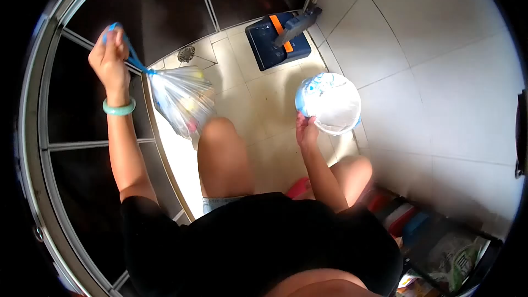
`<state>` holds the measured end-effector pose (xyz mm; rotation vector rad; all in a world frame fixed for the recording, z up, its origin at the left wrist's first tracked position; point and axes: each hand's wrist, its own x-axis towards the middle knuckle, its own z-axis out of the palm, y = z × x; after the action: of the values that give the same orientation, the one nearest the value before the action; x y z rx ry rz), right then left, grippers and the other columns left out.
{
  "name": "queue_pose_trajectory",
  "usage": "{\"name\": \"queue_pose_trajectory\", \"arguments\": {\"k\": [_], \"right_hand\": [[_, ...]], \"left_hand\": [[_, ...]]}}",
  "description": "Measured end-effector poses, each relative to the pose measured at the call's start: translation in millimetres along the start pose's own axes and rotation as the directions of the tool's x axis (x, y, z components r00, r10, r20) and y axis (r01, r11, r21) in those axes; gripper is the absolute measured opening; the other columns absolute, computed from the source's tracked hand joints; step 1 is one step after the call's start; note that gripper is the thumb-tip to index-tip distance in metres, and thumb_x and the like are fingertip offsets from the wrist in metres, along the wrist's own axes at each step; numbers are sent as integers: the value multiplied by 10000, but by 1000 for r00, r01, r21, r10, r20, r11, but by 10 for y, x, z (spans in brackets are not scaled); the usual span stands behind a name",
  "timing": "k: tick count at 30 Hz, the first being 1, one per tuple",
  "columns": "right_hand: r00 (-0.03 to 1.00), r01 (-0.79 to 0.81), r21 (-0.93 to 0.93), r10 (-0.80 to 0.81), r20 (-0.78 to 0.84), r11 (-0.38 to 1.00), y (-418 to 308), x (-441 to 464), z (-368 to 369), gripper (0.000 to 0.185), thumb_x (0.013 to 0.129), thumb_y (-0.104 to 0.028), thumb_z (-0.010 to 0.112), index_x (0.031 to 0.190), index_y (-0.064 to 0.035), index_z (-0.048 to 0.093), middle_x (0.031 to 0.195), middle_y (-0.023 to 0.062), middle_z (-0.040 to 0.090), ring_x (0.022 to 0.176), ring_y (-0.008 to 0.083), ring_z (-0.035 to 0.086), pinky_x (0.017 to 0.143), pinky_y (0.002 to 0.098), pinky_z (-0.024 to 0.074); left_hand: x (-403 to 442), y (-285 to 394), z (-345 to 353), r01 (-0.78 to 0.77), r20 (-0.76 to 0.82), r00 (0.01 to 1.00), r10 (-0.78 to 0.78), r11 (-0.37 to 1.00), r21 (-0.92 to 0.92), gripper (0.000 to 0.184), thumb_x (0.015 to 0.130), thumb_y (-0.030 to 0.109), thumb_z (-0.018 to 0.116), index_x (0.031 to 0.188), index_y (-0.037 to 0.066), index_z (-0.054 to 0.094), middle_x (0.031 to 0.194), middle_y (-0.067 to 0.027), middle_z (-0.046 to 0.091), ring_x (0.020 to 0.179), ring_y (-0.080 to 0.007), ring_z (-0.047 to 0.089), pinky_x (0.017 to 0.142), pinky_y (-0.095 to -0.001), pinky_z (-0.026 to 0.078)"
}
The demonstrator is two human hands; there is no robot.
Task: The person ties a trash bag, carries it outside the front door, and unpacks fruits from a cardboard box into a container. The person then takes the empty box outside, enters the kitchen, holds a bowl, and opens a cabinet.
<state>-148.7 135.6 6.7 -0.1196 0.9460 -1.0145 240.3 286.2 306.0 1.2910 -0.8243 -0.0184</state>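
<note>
My left hand (pixel 111 58), raised at the left, is closed around the blue drawstring (pixel 133 59) of a clear garbage bag (pixel 184 96). The bag hangs gathered at the neck, with blurred pale, yellow and pinkish contents showing through. On the right, my right hand (pixel 307 129) grips the near rim of a white and blue trash can (pixel 335 104), thumb toward the rim and fingers along the outside. The can's mouth faces me; its inside is bright white, and a blue pattern shows along the upper left wall.
A dark blue dustpan (pixel 278 44) with an orange strip stands against the far wall. Left of it is a floor drain (pixel 186 54). Dark framed glass panels (pixel 82 93) line the left side, tiled wall (pixel 440 104) the right. A rack (pixel 440 242) with bags sits at lower right.
</note>
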Motion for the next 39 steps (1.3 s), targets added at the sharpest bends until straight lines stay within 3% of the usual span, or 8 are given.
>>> {"name": "queue_pose_trajectory", "arguments": {"k": [3,4,7,11,14,19,28,39], "right_hand": [[950,-274,-342,309,52,899,-300,216,-113,300,936,-294,377,1041,-40,497,781,65,583,615,141,540,526,229,437],[626,-553,-458,710,322,696,-440,591,-478,245,915,-266,417,975,-62,539,712,14,574,564,95,516,417,189,357],[546,-700,-653,807,-226,290,-991,-172,334,261,894,-243,444,940,-18,568,668,-8,544,530,81,476,368,167,280],[929,-112,-993,359,-91,38,-1501,-662,479,233,859,-221,507,906,-5,584,666,58,583,510,107,513,386,200,339],[925,378,-625,263,272,-683,-1770,-708,109,275,847,-240,467,747,-21,599,625,80,634,550,168,596,538,335,463],[922,181,-887,388,2,-425,-1625,-1873,240,234,787,-225,529,922,-59,623,866,122,644,774,287,602,714,388,479],[805,433,-805,576,143,-405,-1478,-2962,329,176,778,-81,538,938,-64,607,860,76,641,777,197,599,630,347,502],[930,-144,-987,350,-111,69,-2349,-4547,211,232,824,-210,551,940,-27,631,745,86,638,579,154,602,492,277,478]], "left_hand": [[35,178,160,94,-86,992,-89,994,62,272,914,178,454,677,54,504,567,72,361,472,-6,271,433,-177,171],[31,243,183,94,-57,994,-89,990,103,264,912,170,452,680,58,510,574,77,372,485,-4,289,435,-178,183],[114,453,275,-38,38,999,32,986,160,289,900,158,456,627,65,462,568,73,363,503,-18,281,447,-194,207],[146,968,561,-67,-103,990,95,967,246,288,862,142,462,602,36,400,520,-6,286,497,-63,276,445,-230,224],[95,1239,710,29,-286,958,31,979,202,381,894,271,454,602,33,403,525,-15,304,495,-81,292,442,-241,240],[-19,1625,964,133,-370,918,-146,989,-61,296,868,258,513,726,-1,540,551,-1,455,554,-53,378,474,-235,309],[86,2590,1291,121,312,917,-248,920,374,193,835,186,503,760,19,563,624,-160,524,554,-295,502,529,-363,384],[3,3272,1546,-210,903,317,-290,907,365,215,824,205,493,780,13,577,742,-199,574,717,-383,542,627,-446,416]]}}
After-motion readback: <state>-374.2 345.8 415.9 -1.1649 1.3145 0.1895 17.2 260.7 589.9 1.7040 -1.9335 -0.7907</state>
